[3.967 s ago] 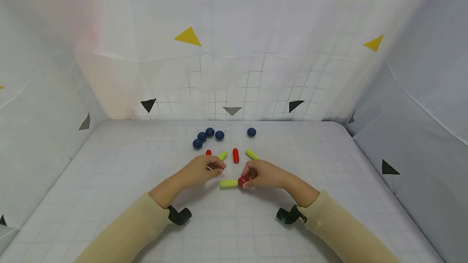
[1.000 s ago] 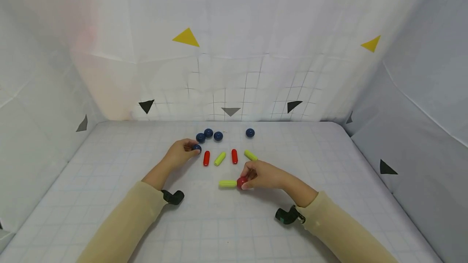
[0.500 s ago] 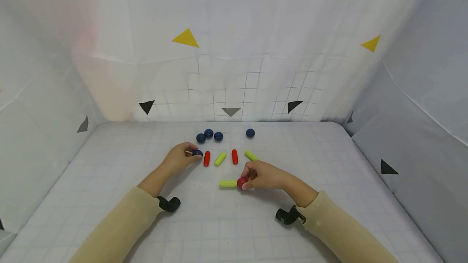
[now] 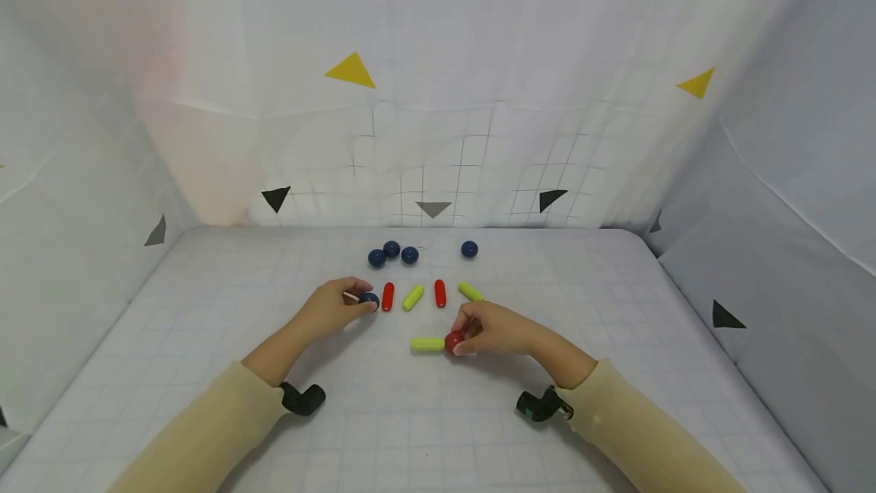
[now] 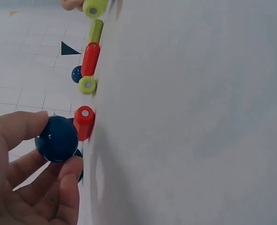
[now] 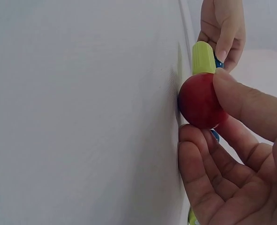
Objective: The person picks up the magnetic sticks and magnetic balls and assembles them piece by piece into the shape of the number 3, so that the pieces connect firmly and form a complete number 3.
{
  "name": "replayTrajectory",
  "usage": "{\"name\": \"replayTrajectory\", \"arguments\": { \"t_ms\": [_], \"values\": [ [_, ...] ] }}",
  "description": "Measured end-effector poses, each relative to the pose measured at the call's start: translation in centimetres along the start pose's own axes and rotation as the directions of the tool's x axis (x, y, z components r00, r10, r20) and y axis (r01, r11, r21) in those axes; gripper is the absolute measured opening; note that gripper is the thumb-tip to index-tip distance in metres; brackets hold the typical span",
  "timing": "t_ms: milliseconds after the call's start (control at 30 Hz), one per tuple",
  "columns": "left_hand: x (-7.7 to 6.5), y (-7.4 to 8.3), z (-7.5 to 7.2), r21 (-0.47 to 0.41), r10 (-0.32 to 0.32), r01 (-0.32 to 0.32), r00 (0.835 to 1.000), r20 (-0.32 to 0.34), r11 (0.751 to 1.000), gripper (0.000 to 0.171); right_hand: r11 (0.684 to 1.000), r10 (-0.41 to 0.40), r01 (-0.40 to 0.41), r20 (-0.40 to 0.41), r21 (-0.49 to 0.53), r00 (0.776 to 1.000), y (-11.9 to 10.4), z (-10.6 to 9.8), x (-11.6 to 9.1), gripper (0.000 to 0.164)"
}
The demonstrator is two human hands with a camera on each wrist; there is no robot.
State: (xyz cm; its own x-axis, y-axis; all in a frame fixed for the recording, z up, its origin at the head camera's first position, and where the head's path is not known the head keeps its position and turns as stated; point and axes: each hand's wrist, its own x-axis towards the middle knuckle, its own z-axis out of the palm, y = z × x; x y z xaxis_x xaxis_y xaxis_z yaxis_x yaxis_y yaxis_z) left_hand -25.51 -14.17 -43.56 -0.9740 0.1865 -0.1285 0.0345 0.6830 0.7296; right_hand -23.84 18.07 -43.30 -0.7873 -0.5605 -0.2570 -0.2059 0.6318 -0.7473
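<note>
My left hand (image 4: 333,309) pinches a dark blue ball (image 5: 57,139) between thumb and fingers, just left of a red rod (image 4: 388,297). With its fingertips my right hand (image 4: 494,329) holds a red ball (image 6: 201,101). A yellow-green rod (image 4: 427,344) meets that ball end-on and points left toward the other hand. Behind the hands lie a second yellow-green rod (image 4: 413,297), another red rod (image 4: 440,293) and a third yellow-green rod (image 4: 470,291). Small silvery discs show in the rod ends in the left wrist view.
Three blue balls (image 4: 391,249) sit grouped at the back of the table, and a lone blue ball (image 4: 469,249) rests farther right. The white table (image 4: 424,432) has a faint grid. White cloth walls (image 4: 438,151) with triangle markers enclose its back and sides.
My left hand has taken the leftmost blue ball from the back group and drawn it toward me, beside the red rod. My right hand keeps holding the red ball in place.
</note>
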Motion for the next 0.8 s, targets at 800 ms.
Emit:
{"name": "replayTrajectory", "arguments": {
  "t_ms": [800],
  "values": [
    [-1.9,1.4,1.6,-0.107,0.041,-0.023,0.984,0.171,0.994,0.028,1.0,-0.012,0.012,0.003,-0.003,1.0,0.1,-0.2,-0.3,0.025]
  ]
}}
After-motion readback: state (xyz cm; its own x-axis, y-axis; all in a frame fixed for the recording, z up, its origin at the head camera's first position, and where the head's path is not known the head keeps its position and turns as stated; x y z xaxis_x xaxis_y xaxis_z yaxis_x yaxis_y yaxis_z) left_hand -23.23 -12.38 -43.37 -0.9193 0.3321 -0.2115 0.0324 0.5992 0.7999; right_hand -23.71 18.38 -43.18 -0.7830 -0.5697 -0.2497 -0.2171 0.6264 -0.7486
